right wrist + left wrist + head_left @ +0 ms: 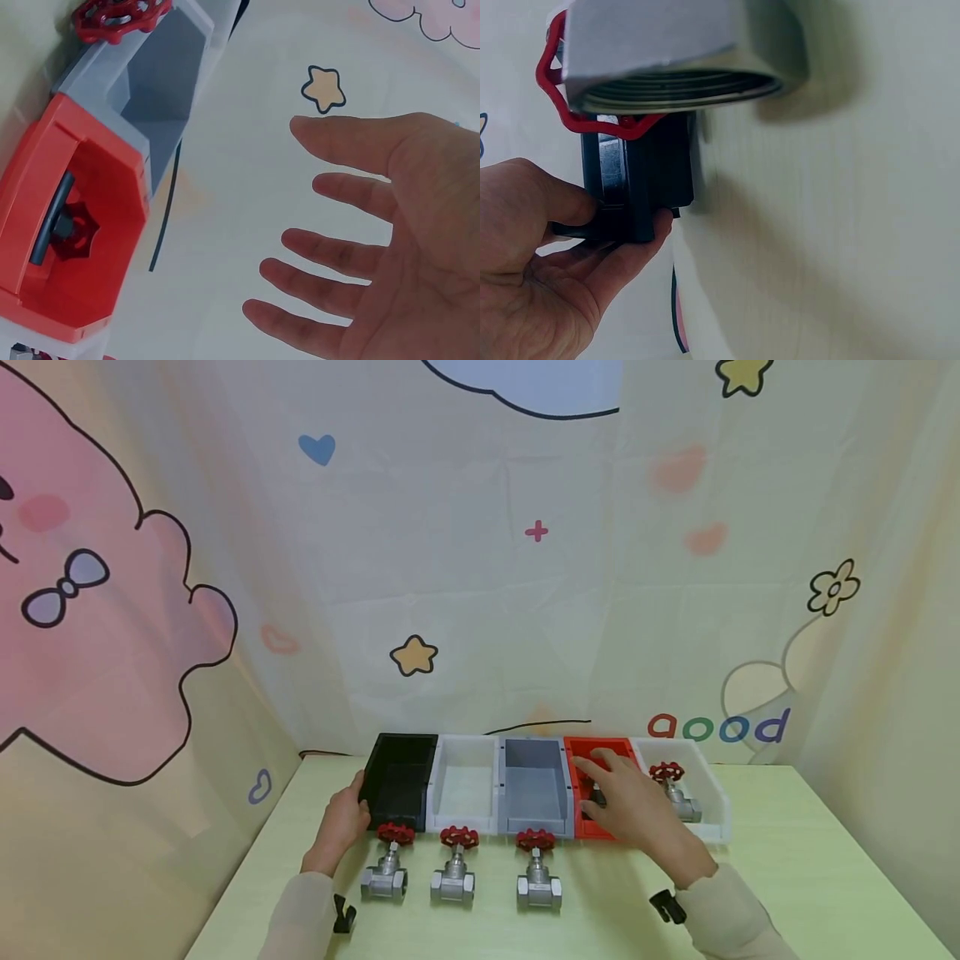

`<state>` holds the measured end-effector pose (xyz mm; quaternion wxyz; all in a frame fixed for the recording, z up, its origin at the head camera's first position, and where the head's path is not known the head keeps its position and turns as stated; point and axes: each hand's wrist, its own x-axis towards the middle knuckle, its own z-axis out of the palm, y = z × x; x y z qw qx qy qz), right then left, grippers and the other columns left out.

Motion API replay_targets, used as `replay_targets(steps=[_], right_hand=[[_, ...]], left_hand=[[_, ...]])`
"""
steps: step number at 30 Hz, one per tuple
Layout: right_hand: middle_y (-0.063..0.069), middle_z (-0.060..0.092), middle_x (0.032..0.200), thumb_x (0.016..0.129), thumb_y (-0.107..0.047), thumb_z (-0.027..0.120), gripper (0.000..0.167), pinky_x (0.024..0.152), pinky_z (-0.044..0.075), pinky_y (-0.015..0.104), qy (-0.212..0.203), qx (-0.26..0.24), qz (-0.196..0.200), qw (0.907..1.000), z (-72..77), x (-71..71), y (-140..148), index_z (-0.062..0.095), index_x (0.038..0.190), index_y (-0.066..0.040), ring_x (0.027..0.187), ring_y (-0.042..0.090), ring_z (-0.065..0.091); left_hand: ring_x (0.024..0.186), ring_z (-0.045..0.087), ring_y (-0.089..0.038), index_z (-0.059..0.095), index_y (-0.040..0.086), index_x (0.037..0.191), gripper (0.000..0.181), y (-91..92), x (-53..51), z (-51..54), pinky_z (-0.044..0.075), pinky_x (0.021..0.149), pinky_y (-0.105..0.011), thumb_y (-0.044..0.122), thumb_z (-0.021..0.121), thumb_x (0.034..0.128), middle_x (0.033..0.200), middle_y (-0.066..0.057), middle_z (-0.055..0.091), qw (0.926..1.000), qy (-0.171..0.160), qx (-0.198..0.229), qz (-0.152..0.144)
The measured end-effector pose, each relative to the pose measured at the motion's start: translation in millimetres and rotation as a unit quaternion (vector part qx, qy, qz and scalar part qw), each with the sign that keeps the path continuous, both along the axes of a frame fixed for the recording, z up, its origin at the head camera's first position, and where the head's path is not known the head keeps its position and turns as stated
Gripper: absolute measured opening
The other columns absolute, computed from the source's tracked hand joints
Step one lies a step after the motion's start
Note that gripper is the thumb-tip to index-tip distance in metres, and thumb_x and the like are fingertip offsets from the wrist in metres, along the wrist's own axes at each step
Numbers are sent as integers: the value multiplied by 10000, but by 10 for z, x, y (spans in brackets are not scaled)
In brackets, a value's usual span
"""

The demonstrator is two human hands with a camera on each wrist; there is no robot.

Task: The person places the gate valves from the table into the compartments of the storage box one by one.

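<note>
My left hand (347, 818) grips the outer left wall of the black bin (397, 822), its thumb over the rim in the left wrist view. Above the red bin (606, 747) hovers my right hand (633, 797), fingers spread and holding nothing. Inside that bin, the right wrist view shows a dark bar-shaped part (52, 217) with a red handwheel (81, 231); the rest is shaded. A silver gate valve (684, 806) with a red handwheel lies in the right white bin (716, 785). In front of the row stand three similar valves: left (385, 881), middle (453, 883) and right (538, 887).
Between the black and red bins are another white bin (465, 777) and a grey bin (534, 777); all the bins stand side by side. A printed curtain (480, 568) hangs behind the pale table (795, 860).
</note>
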<state>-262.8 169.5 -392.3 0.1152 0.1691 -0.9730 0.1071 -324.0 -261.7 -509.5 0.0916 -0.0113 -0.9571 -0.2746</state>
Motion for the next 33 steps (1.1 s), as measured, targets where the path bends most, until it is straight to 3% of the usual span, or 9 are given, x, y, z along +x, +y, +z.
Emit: replay_targets(steps=[6,17,28,33], right_hand=[[141,550,1358,798,-271,801,642,771,570,529,197,53,131,9997,22,73,-46,569,1389,-177,1176,331,568],[109,602,1270,791,-253,809,580,819,572,441,364,6,431,9984,-17,221,-138,612,1333,-190,1101,287,607],[112,596,1313,764,-263,833,625,796,584,424,32,-16,431,9991,-31,336,-245,601,1343,-214,1132,303,606],[86,604,1294,787,-262,816,594,778,575,393,21,-59,598,9982,-94,374,-285,606,1341,-222,1041,254,636]], left_hand=[[499,423,-166,303,-51,1509,600,2,0,-3,357,524,-307,11,500,946,939,-288,648,10000,3,23,5],[501,430,-165,303,-45,1511,597,5,-4,-4,350,515,-301,16,498,950,863,-234,639,10000,-75,28,-19],[521,441,-163,300,-52,1510,602,7,-12,18,374,537,-302,11,502,946,868,-236,647,10000,-22,28,-44],[499,419,-155,291,-51,1513,607,13,8,20,355,517,-299,11,501,947,804,-212,626,9999,-70,67,-48]])
